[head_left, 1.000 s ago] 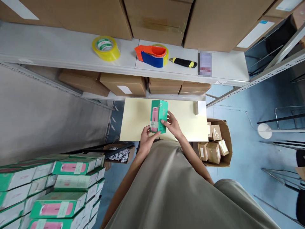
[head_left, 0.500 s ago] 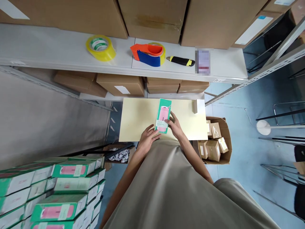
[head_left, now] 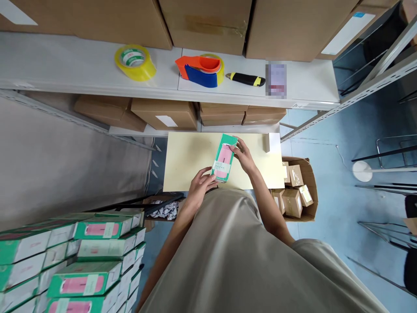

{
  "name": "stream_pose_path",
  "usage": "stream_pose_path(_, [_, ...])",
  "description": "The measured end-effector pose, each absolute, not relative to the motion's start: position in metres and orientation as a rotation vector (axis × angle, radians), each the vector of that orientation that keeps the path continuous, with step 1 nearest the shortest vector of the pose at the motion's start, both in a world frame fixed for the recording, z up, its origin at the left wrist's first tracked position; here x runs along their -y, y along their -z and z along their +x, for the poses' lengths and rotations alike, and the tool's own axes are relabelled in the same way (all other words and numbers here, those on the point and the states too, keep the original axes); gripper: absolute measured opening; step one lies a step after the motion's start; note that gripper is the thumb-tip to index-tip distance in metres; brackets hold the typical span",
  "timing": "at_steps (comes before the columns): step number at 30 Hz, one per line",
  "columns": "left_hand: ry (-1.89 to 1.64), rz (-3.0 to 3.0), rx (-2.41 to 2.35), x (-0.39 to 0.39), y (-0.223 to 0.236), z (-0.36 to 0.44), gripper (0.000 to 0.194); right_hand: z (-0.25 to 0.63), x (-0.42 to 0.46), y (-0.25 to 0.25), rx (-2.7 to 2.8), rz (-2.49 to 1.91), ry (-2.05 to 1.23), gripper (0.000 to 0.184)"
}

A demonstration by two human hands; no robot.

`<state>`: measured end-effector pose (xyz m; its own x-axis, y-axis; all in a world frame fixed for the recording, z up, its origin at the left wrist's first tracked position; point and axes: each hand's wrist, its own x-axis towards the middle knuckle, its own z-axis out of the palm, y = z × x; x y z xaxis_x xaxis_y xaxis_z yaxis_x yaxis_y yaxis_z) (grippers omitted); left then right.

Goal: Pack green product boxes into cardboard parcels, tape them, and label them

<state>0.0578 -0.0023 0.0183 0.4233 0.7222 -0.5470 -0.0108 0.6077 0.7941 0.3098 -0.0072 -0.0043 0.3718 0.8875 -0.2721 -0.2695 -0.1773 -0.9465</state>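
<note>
Green box, both hands holding, pale tabletop

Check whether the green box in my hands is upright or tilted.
Tilted: the green box slants, top end by your right hand, lower end at your left hand.

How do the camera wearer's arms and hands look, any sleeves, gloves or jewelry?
The left hand and right hand are ungloved, with no rings that I can make out. The left arm and right arm show no sleeve, watch or bracelet on the forearms. Between them spreads a loose, plain grey-beige garment with a soft sheen.
</note>
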Motion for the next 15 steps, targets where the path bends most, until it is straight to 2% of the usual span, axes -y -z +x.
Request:
stream_pose_path(4, [-0.497, 0.819, -0.997, 0.005, -0.023, 0.06, 0.07, 0.307, 0.005, 0.014, 0.5, -1.44, -1.3, 0.06])
stream_pose_path(12, [-0.59, 0.925, -1.037, 0.005, -0.033, 0.063, 0.074, 0.287, 0.018, 0.053, 0.296, -1.474, -1.561, 0.069])
stream_pose_path(15, [-0.612, 0.933, -1.059, 0.003, -0.034, 0.065, 0.073, 0.28, 0.019, 0.063, 0.249, -1.447, -1.631, 0.067])
